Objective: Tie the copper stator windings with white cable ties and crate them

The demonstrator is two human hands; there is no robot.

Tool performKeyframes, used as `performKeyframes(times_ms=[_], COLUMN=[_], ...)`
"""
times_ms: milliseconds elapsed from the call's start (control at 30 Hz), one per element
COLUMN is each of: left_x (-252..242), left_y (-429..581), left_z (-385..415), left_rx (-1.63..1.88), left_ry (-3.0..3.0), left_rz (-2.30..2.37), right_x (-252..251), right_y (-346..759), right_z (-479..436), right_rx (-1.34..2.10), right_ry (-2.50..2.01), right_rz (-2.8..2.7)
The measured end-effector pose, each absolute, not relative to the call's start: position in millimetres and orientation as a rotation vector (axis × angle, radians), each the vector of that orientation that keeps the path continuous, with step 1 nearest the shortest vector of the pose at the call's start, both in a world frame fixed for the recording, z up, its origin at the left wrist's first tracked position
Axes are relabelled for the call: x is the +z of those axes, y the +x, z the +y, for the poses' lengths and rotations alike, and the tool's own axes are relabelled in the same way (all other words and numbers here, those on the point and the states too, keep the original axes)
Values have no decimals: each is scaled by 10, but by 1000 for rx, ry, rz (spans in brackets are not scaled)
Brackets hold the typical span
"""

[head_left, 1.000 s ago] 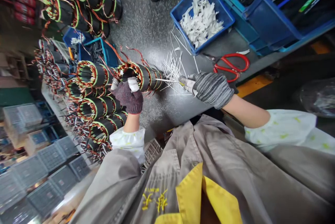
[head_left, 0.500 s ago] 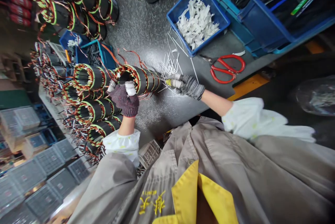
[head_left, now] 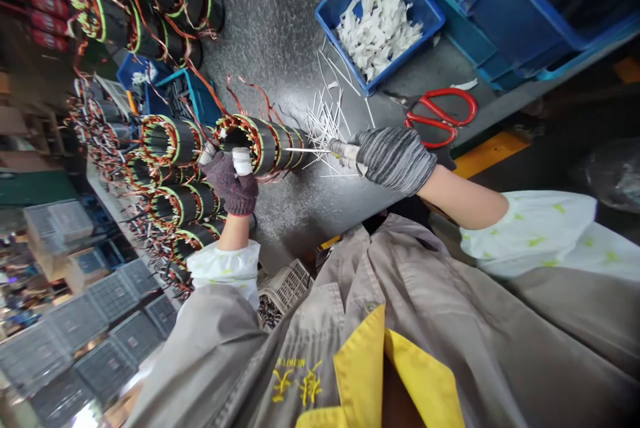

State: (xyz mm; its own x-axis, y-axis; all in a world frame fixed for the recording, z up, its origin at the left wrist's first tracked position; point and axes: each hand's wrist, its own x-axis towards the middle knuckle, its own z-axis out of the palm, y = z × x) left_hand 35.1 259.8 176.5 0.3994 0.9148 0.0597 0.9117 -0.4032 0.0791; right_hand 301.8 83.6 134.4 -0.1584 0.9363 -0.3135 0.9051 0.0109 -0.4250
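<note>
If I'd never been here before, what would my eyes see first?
Probably the metal scissors with red looped handles, lying on the speckled grey table just past the striped-gloved right hand. Next might be the open blue plastic box of crumpled white scraps, at the top, right of the middle. Then the black, ringed cylinder with orange wires, left of the middle, with the dark-gloved left hand at its open end.

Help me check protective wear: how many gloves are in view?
2: a maroon glove on the left hand, a striped grey glove on the right hand. Others may be hidden.
</note>
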Motion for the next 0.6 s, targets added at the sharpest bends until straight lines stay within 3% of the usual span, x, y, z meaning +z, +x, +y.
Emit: performKeyframes(times_ms=[267, 433, 600], left_x=[1730, 1762, 1719], left_y=[335, 302, 332], left_z=[2603, 2591, 2584], left_rx=[210, 80, 17], left_ry=[2606, 2674, 2692], left_rz=[1695, 1659, 1695], right_x=[1240, 1144, 1053], right_y=[3049, 3128, 2917], right_z=[814, 772, 950], right_rx=[820, 853, 1159], right_ry=[-1984, -1950, -1713], right_rz=[-2172, -2099, -1552])
